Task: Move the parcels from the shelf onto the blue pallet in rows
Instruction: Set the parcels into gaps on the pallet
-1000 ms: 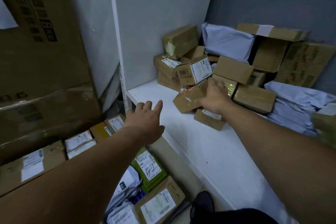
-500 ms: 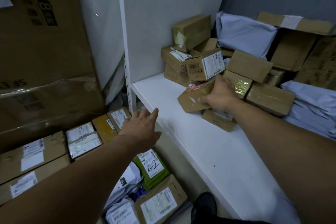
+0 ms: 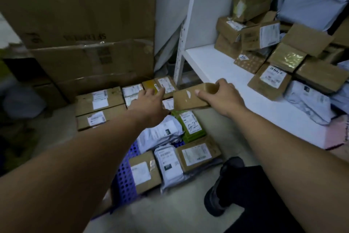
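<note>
Blue perforated pallet (image 3: 123,176) sits lowest, under and nearer than the grip, and is mostly covered. Its near row has a labelled box, a grey mailer and another box side by side. A green box (image 3: 190,126) lies directly below the grip. The person's right hand (image 3: 221,98) clamps a small cardboard parcel (image 3: 186,98) by its right end, thumb on top and fingers round the far edge. The parcel is held flat in the air, clear of the shelf and above the pallet, likely so it sets down level in a row. It's plain brown with a taped, scuffed top and no visible label. The left hand (image 3: 151,101) is just left of the grip, fingers straight, holding nothing, probably lining up a slot. The white shelf (image 3: 213,66) is right of the grip, with the parcel pile (image 3: 260,36) beyond it. Big cartons (image 3: 85,24) are farthest.
</note>
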